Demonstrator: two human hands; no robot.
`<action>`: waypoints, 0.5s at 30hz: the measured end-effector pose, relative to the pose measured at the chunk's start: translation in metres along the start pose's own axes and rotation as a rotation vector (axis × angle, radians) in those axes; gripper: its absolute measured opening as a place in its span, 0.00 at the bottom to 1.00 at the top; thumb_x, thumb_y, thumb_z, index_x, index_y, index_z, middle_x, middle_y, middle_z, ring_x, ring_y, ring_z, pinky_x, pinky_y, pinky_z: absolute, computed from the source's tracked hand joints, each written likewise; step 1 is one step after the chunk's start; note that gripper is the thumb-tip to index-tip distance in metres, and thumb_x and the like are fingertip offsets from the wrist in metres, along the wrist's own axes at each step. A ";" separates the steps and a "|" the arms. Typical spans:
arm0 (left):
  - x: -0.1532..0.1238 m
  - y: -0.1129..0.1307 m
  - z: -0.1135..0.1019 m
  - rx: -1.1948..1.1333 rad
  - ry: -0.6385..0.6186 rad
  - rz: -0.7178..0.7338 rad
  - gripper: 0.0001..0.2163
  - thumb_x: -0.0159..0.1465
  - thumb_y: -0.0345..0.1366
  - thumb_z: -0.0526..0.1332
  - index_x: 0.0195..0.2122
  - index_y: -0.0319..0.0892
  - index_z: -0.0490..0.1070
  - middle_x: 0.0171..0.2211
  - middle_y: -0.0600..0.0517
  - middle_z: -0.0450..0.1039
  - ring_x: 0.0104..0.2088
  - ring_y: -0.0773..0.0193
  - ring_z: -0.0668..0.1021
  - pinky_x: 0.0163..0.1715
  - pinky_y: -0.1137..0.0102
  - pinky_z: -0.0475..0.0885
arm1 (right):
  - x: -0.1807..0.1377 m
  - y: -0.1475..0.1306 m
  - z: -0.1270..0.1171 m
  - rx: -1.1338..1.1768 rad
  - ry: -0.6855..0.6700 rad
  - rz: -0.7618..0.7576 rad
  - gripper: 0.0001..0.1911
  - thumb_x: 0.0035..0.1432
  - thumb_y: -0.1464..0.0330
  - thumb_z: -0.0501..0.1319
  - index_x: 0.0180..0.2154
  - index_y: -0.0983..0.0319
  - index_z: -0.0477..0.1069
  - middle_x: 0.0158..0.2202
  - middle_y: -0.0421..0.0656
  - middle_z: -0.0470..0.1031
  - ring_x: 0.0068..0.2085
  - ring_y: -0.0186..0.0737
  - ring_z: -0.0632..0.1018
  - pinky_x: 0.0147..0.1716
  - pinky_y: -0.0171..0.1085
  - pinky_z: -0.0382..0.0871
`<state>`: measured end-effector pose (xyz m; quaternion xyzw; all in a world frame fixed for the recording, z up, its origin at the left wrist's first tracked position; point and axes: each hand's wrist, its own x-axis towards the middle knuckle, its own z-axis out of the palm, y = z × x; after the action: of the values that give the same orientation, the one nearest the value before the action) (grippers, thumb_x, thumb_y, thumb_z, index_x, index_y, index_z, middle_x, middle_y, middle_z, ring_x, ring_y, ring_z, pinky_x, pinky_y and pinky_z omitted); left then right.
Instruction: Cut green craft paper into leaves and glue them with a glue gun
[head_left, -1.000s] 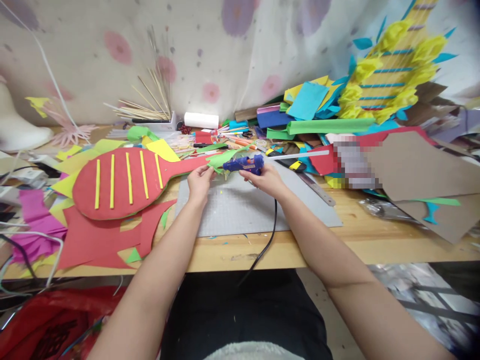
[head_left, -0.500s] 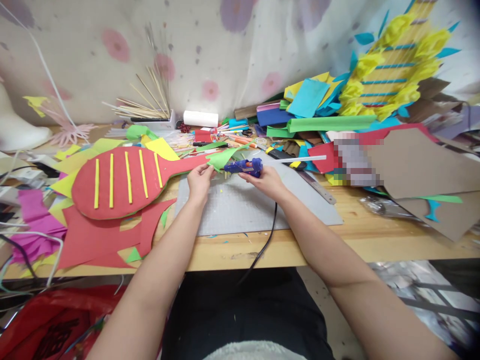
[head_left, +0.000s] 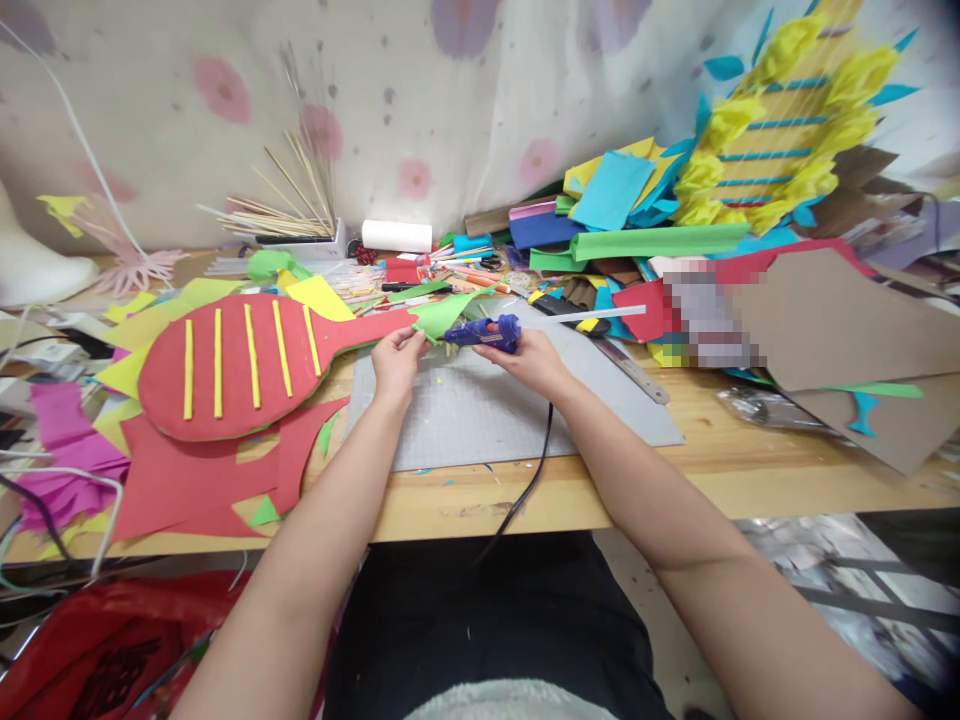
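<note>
My right hand (head_left: 531,360) is wrapped round a blue hot glue gun (head_left: 487,333), its nozzle pointing left and a long clear glue stick (head_left: 585,314) sticking out of its back. My left hand (head_left: 397,362) pinches the edge of a green foam or paper piece (head_left: 448,314) at the end of the red neck. The nozzle is close to that green piece; whether it touches I cannot tell. To the left lies a red paddle-shaped cutout (head_left: 232,420) with several yellow strips across its round body and a green edge below.
Under my hands is a grey cutting mat (head_left: 465,440), with a metal ruler (head_left: 630,370) and a yellow-black cutter (head_left: 574,318) on its right. Red scraps (head_left: 180,480) lie left, brown sheets (head_left: 847,320) right. Behind are sticks in a white box (head_left: 300,246) and a yellow-flowered guitar shape (head_left: 772,150).
Both hands, the glue gun and the green piece keep almost the same places. The whole view has shifted very slightly.
</note>
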<state>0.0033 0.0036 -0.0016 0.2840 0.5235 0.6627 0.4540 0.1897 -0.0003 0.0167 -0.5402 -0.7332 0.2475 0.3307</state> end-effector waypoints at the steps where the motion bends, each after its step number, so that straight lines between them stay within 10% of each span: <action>1: 0.000 0.000 0.000 -0.002 -0.006 0.001 0.08 0.45 0.32 0.67 0.26 0.37 0.72 0.21 0.53 0.74 0.24 0.67 0.76 0.35 0.68 0.73 | 0.000 0.000 0.000 -0.004 0.002 -0.001 0.17 0.49 0.55 0.61 0.32 0.63 0.75 0.27 0.43 0.74 0.30 0.38 0.72 0.29 0.35 0.62; 15: -0.002 -0.003 0.001 0.022 -0.067 -0.002 0.09 0.43 0.32 0.68 0.26 0.36 0.73 0.21 0.53 0.74 0.23 0.68 0.75 0.34 0.68 0.72 | -0.001 -0.002 0.001 0.000 0.024 -0.032 0.20 0.50 0.54 0.61 0.36 0.64 0.76 0.29 0.44 0.75 0.30 0.38 0.73 0.29 0.34 0.62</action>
<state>0.0057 0.0023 -0.0035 0.3106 0.5157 0.6464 0.4688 0.1883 -0.0016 0.0174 -0.5313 -0.7376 0.2358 0.3435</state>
